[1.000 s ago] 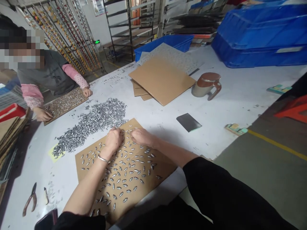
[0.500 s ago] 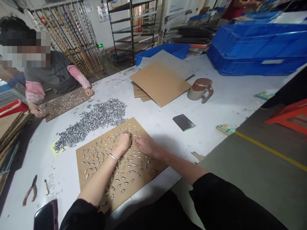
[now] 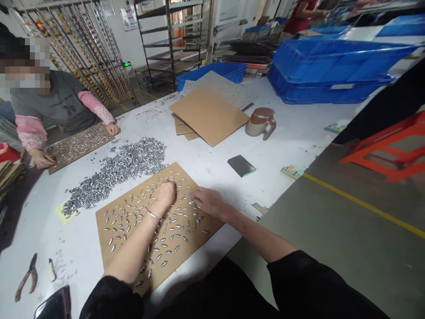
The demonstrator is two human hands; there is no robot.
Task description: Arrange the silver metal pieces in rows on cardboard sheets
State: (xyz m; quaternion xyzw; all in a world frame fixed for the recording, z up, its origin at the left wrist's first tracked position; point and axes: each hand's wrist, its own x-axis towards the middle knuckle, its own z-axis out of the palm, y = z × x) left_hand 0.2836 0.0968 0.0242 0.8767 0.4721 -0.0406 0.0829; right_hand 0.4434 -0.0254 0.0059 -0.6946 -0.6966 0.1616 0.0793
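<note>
A brown board (image 3: pixel 106 254) lies before me, with many small silver spindle-shaped metal pieces (image 3: pixel 164 263) spread over it. My left hand (image 3: pixel 165 196), with a bangle at the wrist, is closed above the upper middle of the board. Its fingertips face away, so anything in them is hidden. To its right, my right hand (image 3: pixel 210 203) is closed in a pinch low over the board's right side. Silver pieces lie right at its fingertips, but whether one is gripped is unclear. Beyond the board's upper left edge is a heap of the same pieces (image 3: pixel 122 166).
Across the table a co-worker's hands touch another covered board (image 3: pixel 79 144). Stacked boards (image 3: pixel 209 115), a brown mug (image 3: pixel 260 122), a dark block (image 3: pixel 241 165) and blue crates (image 3: pixel 318 66) lie beyond. Pliers (image 3: pixel 27 277), a small knife-like tool (image 3: pixel 52 269) and a phone (image 3: pixel 55 305) are at lower left.
The view has swung right, so the scene sits further left in the picture. My right hand has drawn a little away from my left, widening the gap between them. Both stay closed.
</note>
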